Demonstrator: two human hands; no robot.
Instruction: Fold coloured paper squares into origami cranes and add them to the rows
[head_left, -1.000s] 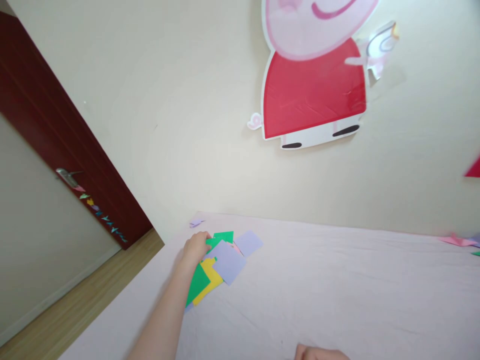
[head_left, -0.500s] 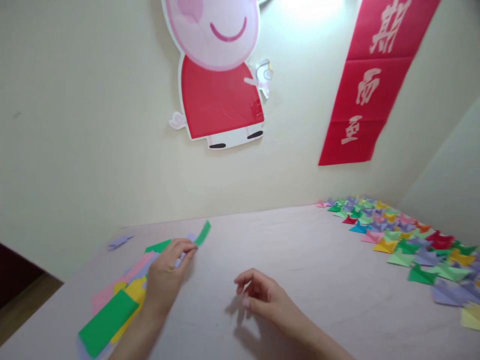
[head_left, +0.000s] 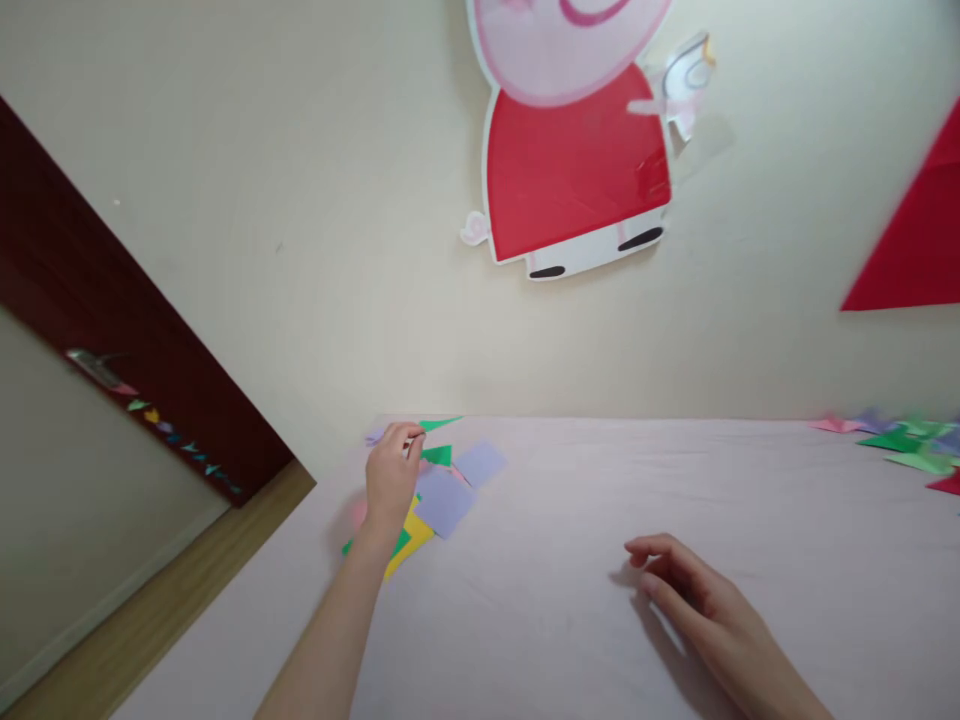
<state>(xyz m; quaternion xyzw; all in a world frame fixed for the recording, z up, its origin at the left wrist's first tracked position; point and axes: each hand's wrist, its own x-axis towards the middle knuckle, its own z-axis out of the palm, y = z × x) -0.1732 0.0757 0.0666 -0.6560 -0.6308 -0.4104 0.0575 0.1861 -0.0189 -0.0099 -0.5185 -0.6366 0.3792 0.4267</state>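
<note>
My left hand [head_left: 391, 468] pinches a thin green paper piece [head_left: 441, 425] that sticks out to the right of its fingertips, near the far left corner of the table. Below and beside this hand lies a loose pile of coloured paper: purple sheets [head_left: 445, 503], a yellow piece [head_left: 412, 540], green ones and some pink, partly covered by the hand and forearm. A small purple paper [head_left: 374, 437] shows just behind the hand. My right hand [head_left: 694, 590] hovers low over the right part of the table, fingers loosely curved and apart, nothing in them.
Folded coloured paper pieces [head_left: 919, 445] stand in rows at the table's far right. Behind the table [head_left: 555, 620] is a wall with a cartoon pig cutout [head_left: 577, 170] and a red banner [head_left: 919, 240]. A dark red door [head_left: 142, 330] is at the left.
The view has turned left, bringing the door in and most folded pieces out. My left hand has carried the green paper toward the far left corner. My right hand stays empty.
</note>
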